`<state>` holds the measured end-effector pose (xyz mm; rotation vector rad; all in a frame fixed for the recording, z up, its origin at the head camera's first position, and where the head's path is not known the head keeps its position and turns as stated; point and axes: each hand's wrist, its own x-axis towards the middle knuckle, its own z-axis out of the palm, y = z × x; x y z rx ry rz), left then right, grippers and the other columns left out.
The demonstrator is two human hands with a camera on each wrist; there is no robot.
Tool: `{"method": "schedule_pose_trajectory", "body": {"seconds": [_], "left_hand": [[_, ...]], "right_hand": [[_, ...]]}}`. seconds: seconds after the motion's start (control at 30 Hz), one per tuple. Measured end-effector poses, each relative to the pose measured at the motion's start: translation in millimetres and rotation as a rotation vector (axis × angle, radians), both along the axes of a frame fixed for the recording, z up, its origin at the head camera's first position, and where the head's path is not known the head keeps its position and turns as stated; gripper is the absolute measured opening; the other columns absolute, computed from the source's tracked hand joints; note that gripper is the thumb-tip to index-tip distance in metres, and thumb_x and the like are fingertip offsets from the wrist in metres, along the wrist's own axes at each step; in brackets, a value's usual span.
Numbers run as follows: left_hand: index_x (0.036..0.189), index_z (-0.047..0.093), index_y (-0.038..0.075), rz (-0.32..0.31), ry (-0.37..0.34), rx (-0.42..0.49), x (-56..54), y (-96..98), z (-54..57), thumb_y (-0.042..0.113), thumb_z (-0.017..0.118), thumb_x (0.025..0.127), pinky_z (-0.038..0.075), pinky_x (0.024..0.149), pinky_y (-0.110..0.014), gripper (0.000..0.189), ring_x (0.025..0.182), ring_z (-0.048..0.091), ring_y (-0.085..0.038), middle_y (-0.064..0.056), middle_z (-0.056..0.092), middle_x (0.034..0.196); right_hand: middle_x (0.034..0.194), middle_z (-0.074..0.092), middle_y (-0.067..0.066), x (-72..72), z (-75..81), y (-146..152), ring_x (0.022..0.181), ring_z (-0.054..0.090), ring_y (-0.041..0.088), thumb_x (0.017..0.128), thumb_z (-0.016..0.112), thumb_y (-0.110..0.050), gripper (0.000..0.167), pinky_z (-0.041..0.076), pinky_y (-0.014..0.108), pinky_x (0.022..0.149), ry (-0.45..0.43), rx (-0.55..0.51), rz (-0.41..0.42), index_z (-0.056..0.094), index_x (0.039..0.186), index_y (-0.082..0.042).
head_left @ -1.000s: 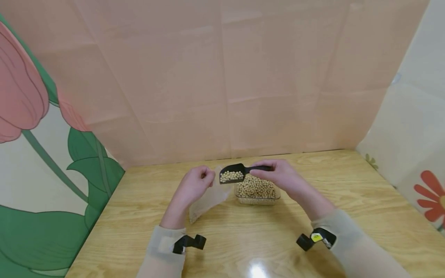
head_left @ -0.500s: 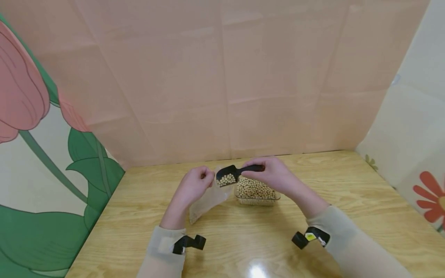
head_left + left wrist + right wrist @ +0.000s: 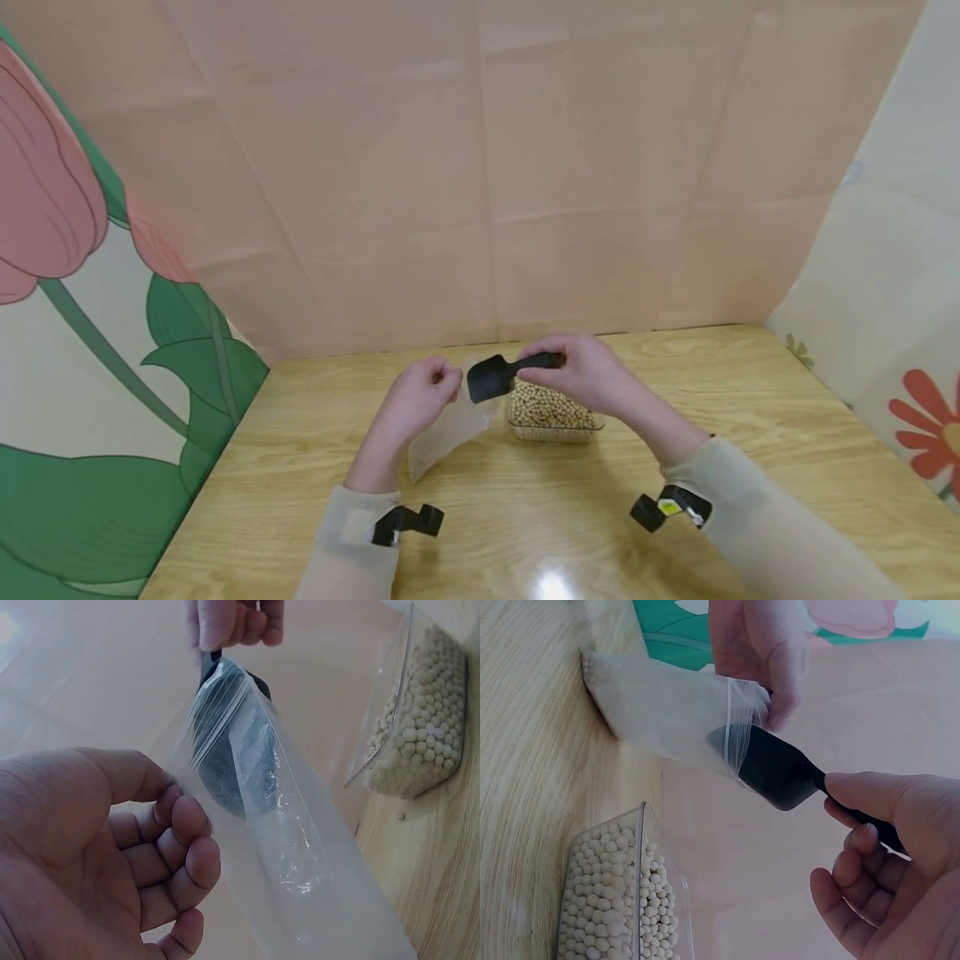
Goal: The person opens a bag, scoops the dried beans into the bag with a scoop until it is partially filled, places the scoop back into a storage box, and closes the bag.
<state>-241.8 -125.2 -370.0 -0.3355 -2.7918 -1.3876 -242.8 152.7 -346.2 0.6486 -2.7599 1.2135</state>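
Observation:
My left hand point(image 3: 424, 395) pinches the top edge of a clear zip bag point(image 3: 300, 877), its fingers point(image 3: 176, 840) curled at the mouth. The bag hangs down to the table, and a few soybeans show in its bottom corner in the right wrist view. With my right hand point(image 3: 581, 373) I grip the handle of a black scoop point(image 3: 780, 769) between thumb and fingers. The scoop's tip is inside the bag's mouth, tilted downward. No beans show on the side of the blade facing the head camera. Right beside the bag stands a clear plastic box of soybeans point(image 3: 551, 408).
The wooden table point(image 3: 480, 517) runs back to a pink sheet point(image 3: 480, 183) hung as a wall. A flower-printed sheet point(image 3: 75, 358) stands at the left, a pale one point(image 3: 900, 275) at the right. Black wrist cameras sit on both sleeves.
The scoop, loaded with soybeans a second ago, has moved left and tipped over into the bag's mouth; the beans no longer show on it. My left hand has held its place.

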Motion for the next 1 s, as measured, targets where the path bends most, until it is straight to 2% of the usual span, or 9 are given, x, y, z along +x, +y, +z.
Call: {"method": "schedule_pose_trajectory", "body": {"seconds": [0.17, 0.4, 0.63, 0.77, 1.0], "left_hand": [[0.086, 0.065, 0.012, -0.004, 0.0, 0.004, -0.5, 0.0, 0.6, 0.026, 0.059, 0.114, 0.037, 0.061, -0.036, 0.032, 0.061, 0.041, -0.02, -0.004, 0.064, 0.083], [0.088, 0.066, 0.013, -0.003, -0.01, -0.004, -0.5, -0.5, 1.4, 0.029, 0.058, 0.115, 0.038, 0.061, -0.037, 0.033, 0.061, 0.041, -0.02, -0.004, 0.065, 0.083], [0.087, 0.065, 0.013, -0.004, -0.008, -0.009, -0.8, -0.5, 1.4, 0.029, 0.058, 0.114, 0.039, 0.06, -0.037, 0.032, 0.062, 0.043, -0.02, -0.004, 0.064, 0.083], [0.086, 0.065, 0.013, 0.002, -0.01, -0.009, -0.3, -0.2, 2.1, 0.03, 0.058, 0.113, 0.039, 0.06, -0.037, 0.033, 0.062, 0.043, -0.02, -0.004, 0.063, 0.082], [0.086, 0.064, 0.012, 0.01, -0.023, -0.002, 1.1, 1.0, 2.5, 0.029, 0.058, 0.113, 0.039, 0.06, -0.037, 0.033, 0.063, 0.043, -0.021, -0.005, 0.063, 0.083]], "right_hand": [[0.105, 0.075, 0.005, -0.5, 1.8, 2, 0.065, 0.058, 0.018, 0.1, 0.085, -0.031, 0.023, 0.048, 0.033, 0.058, -0.008, -0.018, 0.01, 0.084, 0.119, -0.017], [0.117, 0.074, 0.011, 1.1, 6.2, 16, 0.069, 0.058, 0.021, 0.101, 0.084, -0.036, 0.034, 0.049, 0.032, 0.06, -0.073, -0.072, 0.0, 0.082, 0.128, -0.015], [0.133, 0.074, 0.01, 7.2, 9.3, 36, 0.095, 0.066, 0.024, 0.1, 0.084, -0.04, 0.038, 0.056, 0.037, 0.08, -0.101, -0.122, -0.043, 0.081, 0.131, -0.018], [0.136, 0.072, 0.012, 12.2, 12.9, 48, 0.102, 0.066, 0.025, 0.1, 0.084, -0.042, 0.043, 0.056, 0.037, 0.082, -0.12, -0.129, -0.079, 0.08, 0.133, -0.016], [0.135, 0.072, 0.011, 16.9, 11.5, 67, 0.107, 0.066, 0.027, 0.1, 0.083, -0.047, 0.044, 0.055, 0.04, 0.085, -0.112, -0.08, -0.135, 0.08, 0.132, -0.017]]}}
